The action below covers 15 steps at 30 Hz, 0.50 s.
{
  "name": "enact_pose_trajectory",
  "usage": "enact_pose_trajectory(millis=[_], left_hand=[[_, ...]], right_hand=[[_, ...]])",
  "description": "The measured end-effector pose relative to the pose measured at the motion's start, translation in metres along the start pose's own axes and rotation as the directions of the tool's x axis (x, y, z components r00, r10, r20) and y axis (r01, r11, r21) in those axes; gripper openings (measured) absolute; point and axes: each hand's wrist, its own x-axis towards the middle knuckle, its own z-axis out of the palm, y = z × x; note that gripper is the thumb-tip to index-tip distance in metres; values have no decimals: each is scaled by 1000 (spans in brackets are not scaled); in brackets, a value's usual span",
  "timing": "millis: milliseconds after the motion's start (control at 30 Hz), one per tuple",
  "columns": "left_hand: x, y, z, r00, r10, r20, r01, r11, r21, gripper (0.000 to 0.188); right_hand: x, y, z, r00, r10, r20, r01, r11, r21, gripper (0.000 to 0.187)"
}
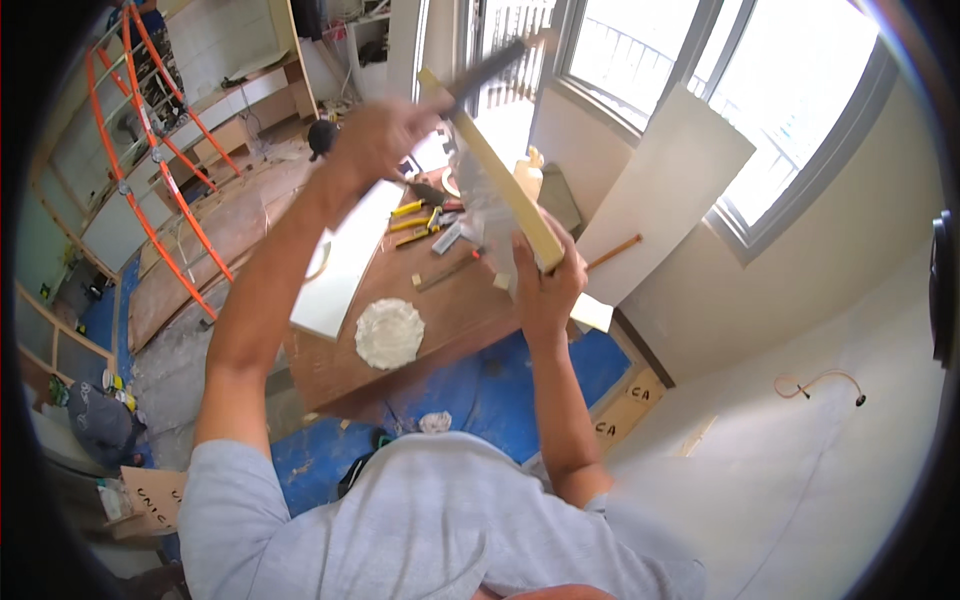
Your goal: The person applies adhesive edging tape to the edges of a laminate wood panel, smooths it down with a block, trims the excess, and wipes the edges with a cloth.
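Note:
My left hand is raised at the upper middle, closed around the end of a long dark bar-shaped tool. Motion blurs the tool, and its exact kind cannot be made out. It crosses the upper part of a pale yellow strip, perhaps the edge of a board. Lower down, my right hand grips that strip near its bottom end. Behind the strip is a blurred greyish, see-through patch. Beneath both hands lies a brown worktable, bearing yellow-handled pliers and a round dish of white paste.
A white board lies along the table's left side. A yellowish bottle stands at the back. One pale panel leans below the windows at right. An orange ladder stands far left, near another person. Blue sheeting covers the floor.

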Motion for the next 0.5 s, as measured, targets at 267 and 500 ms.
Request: enact_pose_trajectory(millis=[267, 500], left_hand=[[9, 35, 2, 990, 116, 84, -97, 974, -206, 46], [27, 22, 1, 986, -30, 164, 75, 958, -278, 41]], right_hand=[[-10, 11, -13, 997, 28, -70, -28, 1000, 0, 35], [-10, 18, -4, 994, -15, -112, 11, 999, -34, 35]])
